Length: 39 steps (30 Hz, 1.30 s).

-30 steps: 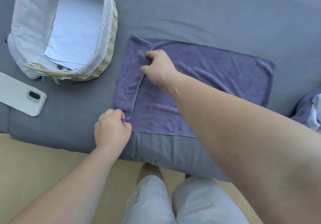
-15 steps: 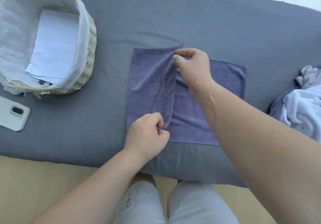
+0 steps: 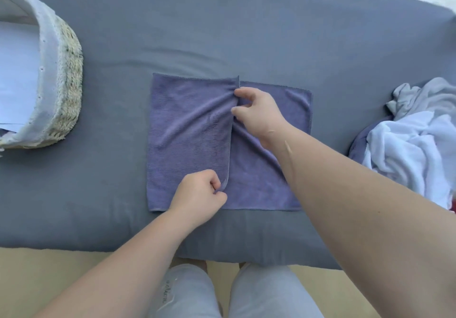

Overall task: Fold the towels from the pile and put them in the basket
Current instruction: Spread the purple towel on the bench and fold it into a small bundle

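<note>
**Left hand (image 3: 199, 194) and right hand (image 3: 256, 113) pinch the towel (image 3: 187, 132) flap**

Left hand, fingers curled, pinches the folded flap's near corner at 6 o'clock. Right hand pinches the same edge's far end at 12 o'clock between thumb and forefinger. The purple towel lies mid-frame on the grey cushion (image 3: 246, 34), with the basket (image 3: 61, 83) at 9 o'clock and the pile (image 3: 407, 150) at 3 o'clock.

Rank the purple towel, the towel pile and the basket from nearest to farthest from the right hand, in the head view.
1. purple towel, centre, pinched by the right hand.
2. towel pile, at the right edge.
3. wicker basket, far left.
</note>
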Each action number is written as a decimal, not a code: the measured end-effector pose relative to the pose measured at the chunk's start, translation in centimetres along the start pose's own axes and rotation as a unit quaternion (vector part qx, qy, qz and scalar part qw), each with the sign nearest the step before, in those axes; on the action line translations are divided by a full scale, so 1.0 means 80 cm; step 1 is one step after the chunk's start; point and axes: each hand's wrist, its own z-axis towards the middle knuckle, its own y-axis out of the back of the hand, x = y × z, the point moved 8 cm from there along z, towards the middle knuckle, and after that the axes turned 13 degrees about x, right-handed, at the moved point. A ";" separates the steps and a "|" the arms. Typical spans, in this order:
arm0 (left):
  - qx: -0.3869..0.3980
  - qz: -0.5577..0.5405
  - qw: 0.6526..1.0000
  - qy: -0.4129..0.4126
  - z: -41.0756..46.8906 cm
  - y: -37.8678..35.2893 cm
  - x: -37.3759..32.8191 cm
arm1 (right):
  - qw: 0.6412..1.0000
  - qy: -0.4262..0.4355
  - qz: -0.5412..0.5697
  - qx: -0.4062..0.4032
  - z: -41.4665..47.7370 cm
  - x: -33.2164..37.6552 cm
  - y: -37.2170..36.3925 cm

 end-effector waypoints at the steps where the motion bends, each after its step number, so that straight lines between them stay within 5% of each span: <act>1: -0.006 -0.015 1.000 -0.007 -0.005 0.003 -0.010 | 1.000 0.002 0.009 -0.003 -0.003 0.002 0.007; 9: 0.029 -0.032 0.995 -0.095 -0.019 -0.035 -0.113 | 0.998 0.037 0.013 -0.054 -0.040 0.002 0.098; 18: 0.091 0.027 0.990 -0.104 0.030 -0.115 -0.174 | 0.993 -0.022 -0.064 -0.098 -0.059 -0.046 0.174; 23: -0.237 0.144 0.953 -0.127 0.024 -0.033 -0.143 | 0.957 -0.053 -0.279 -0.053 -0.061 -0.064 0.126; 27: -0.360 -0.029 0.925 0.118 0.011 0.034 -0.018 | 0.924 -0.048 -0.360 -0.116 -0.082 -0.076 0.092; 29: -0.331 -0.109 0.911 0.222 0.003 0.036 0.035 | 0.904 -0.028 -0.404 -0.133 -0.088 -0.073 0.072; 34: -0.237 -0.139 0.942 0.195 -0.006 0.020 0.061 | 0.878 0.123 -0.458 -0.058 -0.057 -0.002 -0.026; 39: -0.157 -0.100 0.967 0.174 -0.012 0.018 0.071 | 0.849 0.062 -0.523 0.039 0.007 0.047 -0.106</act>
